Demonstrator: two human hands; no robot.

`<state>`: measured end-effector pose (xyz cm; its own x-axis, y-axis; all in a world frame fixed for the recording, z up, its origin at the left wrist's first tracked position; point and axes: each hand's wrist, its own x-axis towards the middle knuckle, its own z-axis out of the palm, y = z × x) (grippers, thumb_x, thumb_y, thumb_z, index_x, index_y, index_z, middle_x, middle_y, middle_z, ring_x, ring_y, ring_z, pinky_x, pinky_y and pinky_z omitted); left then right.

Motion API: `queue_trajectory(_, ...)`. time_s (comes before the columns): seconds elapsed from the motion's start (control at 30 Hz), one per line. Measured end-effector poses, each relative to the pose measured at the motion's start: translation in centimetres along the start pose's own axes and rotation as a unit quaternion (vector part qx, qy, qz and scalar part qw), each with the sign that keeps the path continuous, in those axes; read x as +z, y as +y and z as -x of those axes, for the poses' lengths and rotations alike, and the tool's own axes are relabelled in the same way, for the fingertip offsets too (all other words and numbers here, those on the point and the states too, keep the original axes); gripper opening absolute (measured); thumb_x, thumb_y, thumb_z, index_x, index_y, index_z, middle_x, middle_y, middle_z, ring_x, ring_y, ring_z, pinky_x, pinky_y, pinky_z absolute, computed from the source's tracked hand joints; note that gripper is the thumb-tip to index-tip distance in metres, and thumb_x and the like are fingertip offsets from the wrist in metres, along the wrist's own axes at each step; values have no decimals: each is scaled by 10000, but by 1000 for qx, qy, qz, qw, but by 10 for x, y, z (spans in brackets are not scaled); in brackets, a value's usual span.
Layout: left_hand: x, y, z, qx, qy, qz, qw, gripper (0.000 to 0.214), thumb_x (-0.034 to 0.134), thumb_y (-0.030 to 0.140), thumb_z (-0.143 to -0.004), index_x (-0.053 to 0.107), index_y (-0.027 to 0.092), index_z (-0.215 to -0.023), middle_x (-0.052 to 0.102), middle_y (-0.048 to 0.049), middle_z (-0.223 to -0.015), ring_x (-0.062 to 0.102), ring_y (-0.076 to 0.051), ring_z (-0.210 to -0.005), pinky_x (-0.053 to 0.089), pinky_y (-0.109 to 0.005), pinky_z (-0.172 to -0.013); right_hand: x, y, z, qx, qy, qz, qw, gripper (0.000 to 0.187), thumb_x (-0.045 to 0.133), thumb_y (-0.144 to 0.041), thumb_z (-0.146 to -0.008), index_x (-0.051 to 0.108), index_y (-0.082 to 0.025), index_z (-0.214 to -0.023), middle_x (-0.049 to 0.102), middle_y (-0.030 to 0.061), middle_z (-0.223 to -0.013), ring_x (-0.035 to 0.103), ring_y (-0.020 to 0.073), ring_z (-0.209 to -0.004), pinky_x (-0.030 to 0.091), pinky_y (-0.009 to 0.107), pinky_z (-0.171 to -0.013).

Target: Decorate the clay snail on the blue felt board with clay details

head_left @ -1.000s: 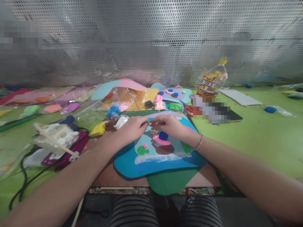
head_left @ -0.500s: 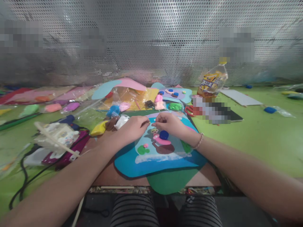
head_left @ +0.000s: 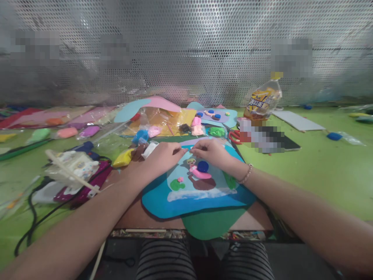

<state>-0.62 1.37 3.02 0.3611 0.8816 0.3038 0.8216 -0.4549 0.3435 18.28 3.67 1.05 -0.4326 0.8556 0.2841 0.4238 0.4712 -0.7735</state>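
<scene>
My left hand (head_left: 170, 152) and my right hand (head_left: 212, 155) meet over the upper part of a blue paper sheet (head_left: 163, 208). Both are closed, thumb against fingertips. Anything pinched there is too small to make out. Just below the fingers, on the sheet's pale blue middle, lies a clay snail (head_left: 201, 171) with a pink body, a dark blue shell and a yellowish head. A green clay shape with a pink flower (head_left: 177, 183) is to its lower left, and a white clay strip (head_left: 201, 195) runs along the bottom. Part of the sheet's top is hidden by my hands.
Bagged clay lumps, including a yellow one (head_left: 122, 158), lie beyond and left of the sheet. Red scissors (head_left: 234, 137), a phone (head_left: 287, 142) and a drink bottle (head_left: 264, 99) stand or lie right. A purple item with a black cable (head_left: 99, 175) is left.
The fingertips of both hands have shifted slightly, and the right fingers are straighter and lower over the sheet. The snail and sheet stay in place; the view has moved a little.
</scene>
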Motion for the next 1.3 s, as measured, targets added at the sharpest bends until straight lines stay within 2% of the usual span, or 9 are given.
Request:
queue_trajectory(0.1,1,-2,0,8,-1,3,1000,277,463,335,-850,584,178,-657,588,8,-598,523,-136,-561,322,-238,-506,3,2,0,-35,0,53,998,193,586,-276,-792,650,-164,-648,592,9,-602,512,111,-550,371,240,-511)
queue_trajectory(0.17,2,-3,-1,11,0,7,1000,204,470,283,-840,607,183,-726,631,0,-675,563,-148,-618,368,-239,-551,5,3,0,-61,-6,73,995,128,575,-202,-795,683,-174,-734,619,16,-697,539,118,-634,394,243,-584)
queue_trajectory(0.27,5,-5,-2,18,2,13,1000,164,458,197,-823,621,193,-836,668,-20,-824,609,-174,-758,421,-257,-657,6,5,-1,-87,-12,91,992,184,535,-121,-805,699,-189,-850,634,28,-818,562,125,-732,416,253,-679)
queue_trajectory(0.37,7,-6,-3,26,1,16,1000,190,440,163,-821,620,191,-878,668,-35,-895,612,-190,-846,435,-278,-732,8,6,-1,-92,-16,103,990,204,517,-115,-815,696,-189,-880,641,39,-842,571,134,-749,423,260,-689)
queue_trajectory(0.7,8,-7,-3,39,-2,18,999,181,448,163,-828,624,182,-865,671,-41,-881,618,-195,-833,441,-289,-729,9,9,-1,-88,-22,122,988,137,538,-93,-787,642,-174,-824,660,18,-812,581,126,-736,419,227,-660)
queue_trajectory(0.93,8,-5,-1,65,-12,21,998,184,467,162,-818,650,184,-816,668,-25,-829,610,-171,-776,429,-262,-692,8,7,0,-90,-27,138,986,143,540,-105,-798,664,-168,-828,671,16,-786,586,119,-710,423,212,-641)
queue_trajectory(1.3,8,-5,0,101,-38,4,994,220,489,103,-764,692,180,-799,672,-37,-801,605,-167,-743,418,-262,-667,5,2,4,-109,-41,185,976,300,457,-40,-797,695,-158,-938,694,67,-890,614,161,-789,447,257,-709)
